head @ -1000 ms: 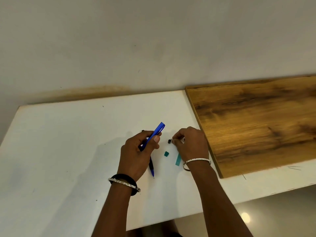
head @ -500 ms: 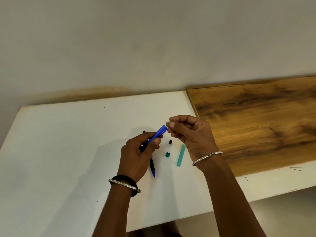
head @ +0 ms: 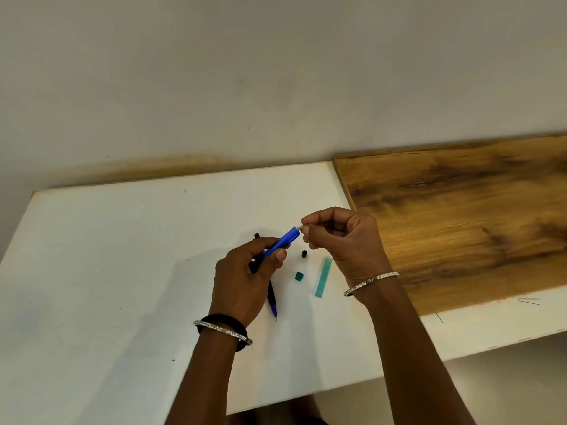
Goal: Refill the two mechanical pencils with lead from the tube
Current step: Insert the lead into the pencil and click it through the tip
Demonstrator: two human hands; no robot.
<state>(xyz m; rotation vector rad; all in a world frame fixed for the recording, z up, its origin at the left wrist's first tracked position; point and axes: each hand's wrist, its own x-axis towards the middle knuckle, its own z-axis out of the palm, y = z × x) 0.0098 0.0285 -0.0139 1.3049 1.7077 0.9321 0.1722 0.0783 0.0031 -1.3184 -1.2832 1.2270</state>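
The left hand [head: 245,280] is gripping the blue mechanical pencil [head: 283,242] just above the white surface [head: 122,271]. Its fingers are curling round the lower barrel and the thumb is lying across it. The pencil is tilting up to the right with its back end raised.

The right hand [head: 343,240] is meeting that end. Thumb and forefinger are pinching together on a small pale piece [head: 298,228] right at the top of the pencil, and the other fingers are curling in toward the palm. Whether that piece is an eraser or lead, I cannot tell.

Under the left hand the second pencil [head: 272,302] is lying on the surface. Its dark grip and blue tip are poking out toward the near edge, and its black far end is showing beyond the knuckles.

Just to its right a small black cap [head: 304,254] is sitting on the surface, with a little green cap [head: 299,276] resting nearer. The green lead tube [head: 323,277] is lying flat beside them, below the right hand and touching neither hand.

A wooden board [head: 460,225] is covering the right side of the surface. A few thin dark strands [head: 529,301] are lying on the white strip along its front edge.
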